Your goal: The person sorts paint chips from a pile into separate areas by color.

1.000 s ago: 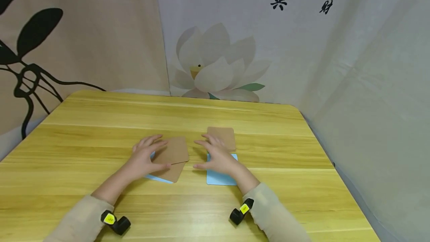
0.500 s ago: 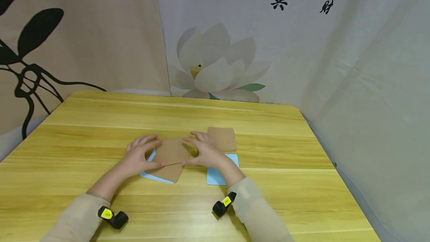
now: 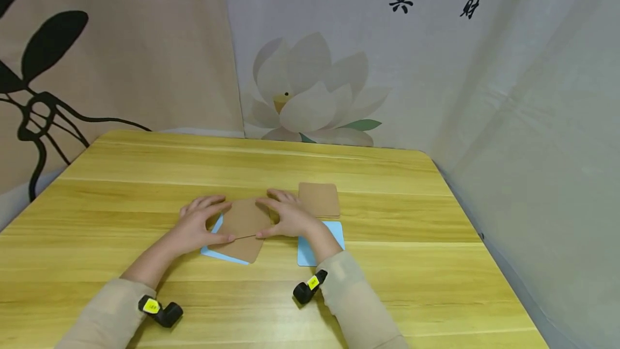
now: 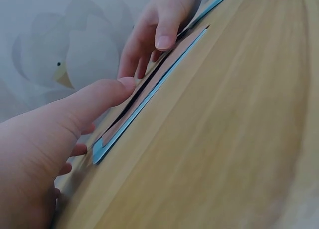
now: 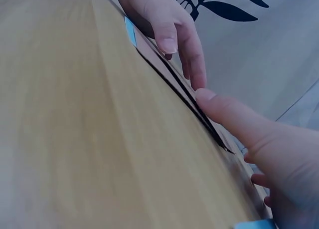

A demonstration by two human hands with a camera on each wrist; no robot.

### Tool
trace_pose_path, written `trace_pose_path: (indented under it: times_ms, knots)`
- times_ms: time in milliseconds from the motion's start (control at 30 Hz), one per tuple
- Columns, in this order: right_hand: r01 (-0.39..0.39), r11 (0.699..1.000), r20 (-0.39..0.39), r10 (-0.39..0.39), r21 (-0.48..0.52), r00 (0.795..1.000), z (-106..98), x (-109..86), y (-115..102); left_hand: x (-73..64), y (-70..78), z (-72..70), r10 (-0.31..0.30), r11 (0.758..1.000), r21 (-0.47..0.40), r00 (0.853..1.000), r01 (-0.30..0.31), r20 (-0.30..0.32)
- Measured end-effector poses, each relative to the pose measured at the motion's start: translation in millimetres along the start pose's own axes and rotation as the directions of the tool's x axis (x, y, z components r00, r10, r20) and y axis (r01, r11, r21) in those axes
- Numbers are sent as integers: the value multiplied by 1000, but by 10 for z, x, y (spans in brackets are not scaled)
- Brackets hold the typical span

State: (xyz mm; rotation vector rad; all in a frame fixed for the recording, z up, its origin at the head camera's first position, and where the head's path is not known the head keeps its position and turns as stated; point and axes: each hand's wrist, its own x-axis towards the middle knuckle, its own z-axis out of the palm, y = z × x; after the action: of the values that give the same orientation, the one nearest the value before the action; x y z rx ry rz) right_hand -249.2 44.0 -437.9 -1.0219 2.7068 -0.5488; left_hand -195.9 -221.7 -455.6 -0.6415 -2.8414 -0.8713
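Plain brown cards, rounded corners, overlapping askew, seemingly atop blue card

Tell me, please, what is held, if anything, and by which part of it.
The left hand and right hand hold the upper brown card, thumbs at its near edge, fingers towards its far edge.

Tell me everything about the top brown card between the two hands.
The top brown card looks like cardboard, plain on its visible face. It lies askew over another brown card, with blue card showing beneath. The left grip and right grip frame its sides, thumbs near its front edge; firm contact is unclear.
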Motion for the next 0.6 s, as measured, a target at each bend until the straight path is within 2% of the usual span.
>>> trace_pose_path:
  times_ms: [233, 600]
  knots:
    - [4, 1000, 13, -4, -27, 1000, 19, 28, 7, -2, -14, -6, 1, 1000, -3, 1000, -1, 29]
    - [4, 999, 40, -2, -46, 999, 10, 23, -1, 0, -26, 12, 12, 1000, -9, 1000, -12, 27]
